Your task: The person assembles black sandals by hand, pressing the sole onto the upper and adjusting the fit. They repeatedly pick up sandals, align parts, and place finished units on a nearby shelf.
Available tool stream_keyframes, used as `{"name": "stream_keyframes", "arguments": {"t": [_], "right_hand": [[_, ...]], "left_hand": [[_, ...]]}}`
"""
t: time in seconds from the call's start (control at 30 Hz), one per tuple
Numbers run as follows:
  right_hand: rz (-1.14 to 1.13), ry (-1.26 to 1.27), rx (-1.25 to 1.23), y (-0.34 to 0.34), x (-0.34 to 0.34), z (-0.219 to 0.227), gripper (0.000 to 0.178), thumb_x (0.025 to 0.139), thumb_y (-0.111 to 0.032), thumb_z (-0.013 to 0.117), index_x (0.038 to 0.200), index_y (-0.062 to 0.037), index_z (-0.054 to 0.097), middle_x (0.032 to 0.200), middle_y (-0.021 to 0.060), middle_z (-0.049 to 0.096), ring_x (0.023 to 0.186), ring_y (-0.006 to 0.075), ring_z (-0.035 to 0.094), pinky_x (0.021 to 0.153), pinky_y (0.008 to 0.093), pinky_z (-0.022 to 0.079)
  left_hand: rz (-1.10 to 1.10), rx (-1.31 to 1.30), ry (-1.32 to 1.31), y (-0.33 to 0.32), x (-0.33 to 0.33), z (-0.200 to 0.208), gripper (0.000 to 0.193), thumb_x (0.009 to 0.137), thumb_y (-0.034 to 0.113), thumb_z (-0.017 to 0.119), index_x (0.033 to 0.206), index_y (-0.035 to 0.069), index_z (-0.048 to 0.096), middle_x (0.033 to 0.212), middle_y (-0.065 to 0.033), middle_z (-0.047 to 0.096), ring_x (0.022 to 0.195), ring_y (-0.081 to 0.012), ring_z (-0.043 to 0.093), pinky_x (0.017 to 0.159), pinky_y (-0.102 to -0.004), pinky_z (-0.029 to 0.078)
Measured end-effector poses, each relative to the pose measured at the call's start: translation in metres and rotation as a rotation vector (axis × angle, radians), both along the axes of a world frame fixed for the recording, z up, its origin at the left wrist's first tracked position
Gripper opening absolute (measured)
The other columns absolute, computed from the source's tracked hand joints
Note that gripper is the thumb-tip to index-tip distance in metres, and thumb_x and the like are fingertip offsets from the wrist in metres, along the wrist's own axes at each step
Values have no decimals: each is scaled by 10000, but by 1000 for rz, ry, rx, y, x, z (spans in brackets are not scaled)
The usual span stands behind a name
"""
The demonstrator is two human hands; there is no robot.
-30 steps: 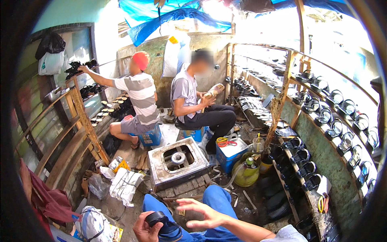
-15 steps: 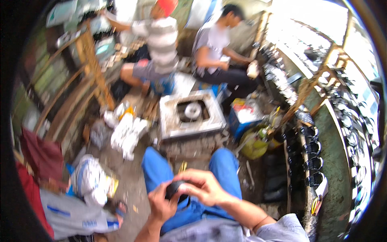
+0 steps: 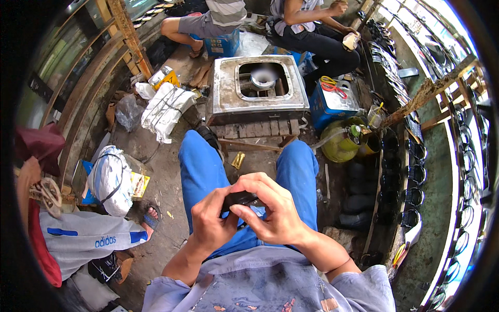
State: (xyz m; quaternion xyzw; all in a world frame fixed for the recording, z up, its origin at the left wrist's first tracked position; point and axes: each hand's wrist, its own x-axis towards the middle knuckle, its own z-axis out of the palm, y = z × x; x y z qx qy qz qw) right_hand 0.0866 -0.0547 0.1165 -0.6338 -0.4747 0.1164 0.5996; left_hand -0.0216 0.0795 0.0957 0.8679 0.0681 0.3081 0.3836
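Observation:
My left hand [image 3: 210, 216] and my right hand [image 3: 270, 208] meet above my lap, between my knees. Both are closed round a small black piece [image 3: 240, 199], with thumbs on the near side and fingers curled over the far side. Its surface looks smooth and slightly shiny, but the fingers cover most of it, so its kind cannot be made out. Beyond my knees stands a low square metal stove [image 3: 226, 86] with a round burner [image 3: 263, 79] in its opening.
Two people sit beyond the stove; one's hand holds a pale shoe-shaped piece [image 3: 351, 41]. A blue box [image 3: 323, 106] carries red-handled scissors [image 3: 335, 88]. A green gas cylinder [image 3: 339, 144] stands nearby. Racks of black sandals [image 3: 414, 197] line the right; wrapped bundles [image 3: 110, 179] lie left. Another person is at far left.
The view has tilted downward and sharpened, cutting off the seated people's heads. My hands still grip the black piece, now turned and more covered. Another person's hand with looped cord shows at left.

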Motion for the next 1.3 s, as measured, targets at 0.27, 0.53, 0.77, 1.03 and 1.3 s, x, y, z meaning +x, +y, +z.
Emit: {"name": "stream_keyframes", "arguments": {"t": [0.27,0.53,0.77,1.03,1.3], "right_hand": [[-73,-69,4,-5,6,-15,437,842,-29,798,1226,4,593,1145,201,610,1072,368,626,936,431,533],[-56,184,127,-23,20,-44,411,888,-53,789,1245,-18,589,1188,141,597,1112,258,598,980,363,491],[-3,761,738,-58,58,-74,318,991,-144,624,1253,-6,507,1204,137,492,1199,237,547,1206,636,365],[27,795,810,-44,66,-92,312,1009,-158,601,1274,-23,506,1241,125,490,1253,247,532,1231,656,303],[-209,425,248,-66,75,-109,294,1017,-92,569,1290,18,572,1342,152,548,1330,280,512,1179,450,390]], "left_hand": [[-17,17,29,-6,15,-6,204,846,113,756,969,-8,647,796,-192,661,721,-405,690,612,-441,523],[-223,53,119,2,24,0,419,792,93,818,1169,-20,674,1024,-188,714,942,-384,697,804,-440,553],[-255,-400,53,33,-10,-27,445,984,337,730,1243,-17,656,1259,-209,702,1227,-351,646,1090,-455,468],[-310,-557,-139,40,-8,-59,311,1040,231,647,1234,-9,613,1235,-225,690,1219,-349,631,1101,-497,457],[-227,-683,-70,46,-4,-85,291,1010,194,700,1209,-13,652,1200,-205,705,1159,-304,662,1051,-422,495]]}}
